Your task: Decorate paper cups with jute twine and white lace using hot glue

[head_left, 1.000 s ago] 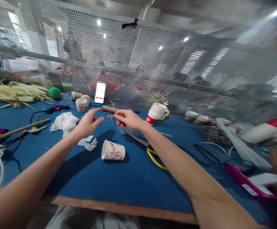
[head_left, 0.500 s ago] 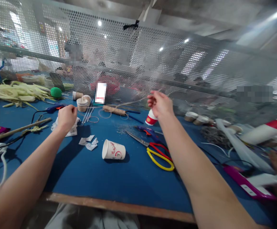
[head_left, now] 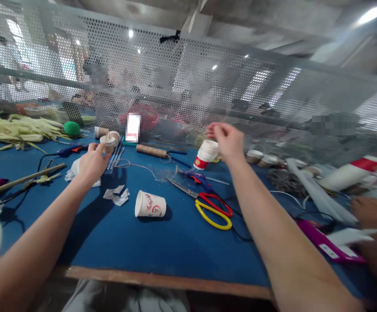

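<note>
My left hand [head_left: 92, 164] is closed in a pinch above a crumpled white cloth [head_left: 74, 170], holding the end of a thin twine [head_left: 139, 166] that trails right across the blue table [head_left: 162, 247]. The twine spool [head_left: 151, 151] lies farther back. My right hand [head_left: 228, 141] is raised with fingers curled beside a stack of paper cups [head_left: 205, 154]; whether it grips the twine is hidden. A paper cup [head_left: 150, 204] lies on its side in front of both hands. Scissors [head_left: 204, 203] with red and yellow handles lie to its right.
A perforated metal screen [head_left: 182, 86] closes the far side. Pale strips [head_left: 19, 128], a green ball [head_left: 71, 128], a glue gun [head_left: 69, 150] and small cups [head_left: 108, 139] lie at the left. Another person's hand [head_left: 372, 212] is at the right edge.
My hands parted from the middle, drawing the twine out between them. The twine has since gone slack on the table. My right hand drifted right, next to the cup stack.
</note>
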Action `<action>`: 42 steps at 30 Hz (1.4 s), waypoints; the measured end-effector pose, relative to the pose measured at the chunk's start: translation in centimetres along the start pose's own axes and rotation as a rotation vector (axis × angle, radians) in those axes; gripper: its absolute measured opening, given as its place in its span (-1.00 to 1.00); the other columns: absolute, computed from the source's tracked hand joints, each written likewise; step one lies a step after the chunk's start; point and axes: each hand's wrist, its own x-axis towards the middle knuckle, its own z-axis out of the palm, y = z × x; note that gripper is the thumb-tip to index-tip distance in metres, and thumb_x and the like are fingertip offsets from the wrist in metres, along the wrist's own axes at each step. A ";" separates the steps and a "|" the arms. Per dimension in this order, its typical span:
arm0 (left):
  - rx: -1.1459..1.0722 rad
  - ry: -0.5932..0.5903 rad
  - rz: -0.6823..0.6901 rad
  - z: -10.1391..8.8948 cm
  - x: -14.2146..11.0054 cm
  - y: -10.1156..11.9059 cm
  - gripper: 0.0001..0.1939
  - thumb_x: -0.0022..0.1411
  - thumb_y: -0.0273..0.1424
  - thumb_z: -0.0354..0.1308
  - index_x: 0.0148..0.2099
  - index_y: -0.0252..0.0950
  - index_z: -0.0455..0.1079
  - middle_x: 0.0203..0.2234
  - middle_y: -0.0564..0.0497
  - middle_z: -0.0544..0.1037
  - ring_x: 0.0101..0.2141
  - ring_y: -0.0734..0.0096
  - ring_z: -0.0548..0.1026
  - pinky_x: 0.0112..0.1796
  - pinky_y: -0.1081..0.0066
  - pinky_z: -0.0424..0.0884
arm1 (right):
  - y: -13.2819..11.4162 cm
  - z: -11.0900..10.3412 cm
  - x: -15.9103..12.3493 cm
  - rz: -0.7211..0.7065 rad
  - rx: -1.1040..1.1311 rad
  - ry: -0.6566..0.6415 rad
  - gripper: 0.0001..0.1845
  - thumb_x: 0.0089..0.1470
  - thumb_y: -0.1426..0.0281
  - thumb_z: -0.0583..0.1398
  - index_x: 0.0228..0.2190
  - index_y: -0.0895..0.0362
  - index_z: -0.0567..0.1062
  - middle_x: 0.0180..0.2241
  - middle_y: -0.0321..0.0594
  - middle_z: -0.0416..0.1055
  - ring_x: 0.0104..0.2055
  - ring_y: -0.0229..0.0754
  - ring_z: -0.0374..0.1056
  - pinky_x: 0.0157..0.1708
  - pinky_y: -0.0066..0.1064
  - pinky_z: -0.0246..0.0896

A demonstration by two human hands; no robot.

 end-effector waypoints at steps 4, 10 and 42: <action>-0.426 -0.194 0.101 -0.6 -1.3 4.6 -0.74 0.14 -0.27 0.05 -0.24 -0.30 0.47 -0.39 -0.11 0.53 -0.53 0.37 0.39 -0.44 0.40 0.26 | -1.3 3.0 -6.4 -0.261 -0.314 -0.564 -0.85 -0.02 0.48 0.17 -0.40 0.08 0.56 -0.29 -0.22 0.54 -0.16 -0.12 0.42 -0.03 -0.19 0.24; -1.025 -0.685 -0.174 -0.7 -3.4 8.4 -0.72 0.07 -0.23 0.16 -0.51 -0.34 0.48 -0.62 -0.07 0.49 -0.72 0.61 0.18 -0.68 0.51 0.00 | -2.1 5.1 -10.7 -0.472 -0.405 -0.784 -0.73 0.10 0.47 0.07 -0.22 0.05 0.52 -0.11 -0.18 0.48 -0.03 -0.12 0.35 0.02 -0.16 0.22; -0.794 -0.573 0.227 0.5 -7.1 9.3 -0.78 0.13 -0.30 0.05 -0.46 -0.32 0.38 -0.63 0.07 0.43 -0.63 0.56 0.26 -0.57 0.52 0.17 | -4.9 3.1 -14.4 0.715 0.341 -0.780 -0.67 -0.31 0.21 0.36 -0.58 0.16 0.41 -0.61 -0.38 0.31 -0.63 -0.43 0.16 -0.68 -0.56 0.06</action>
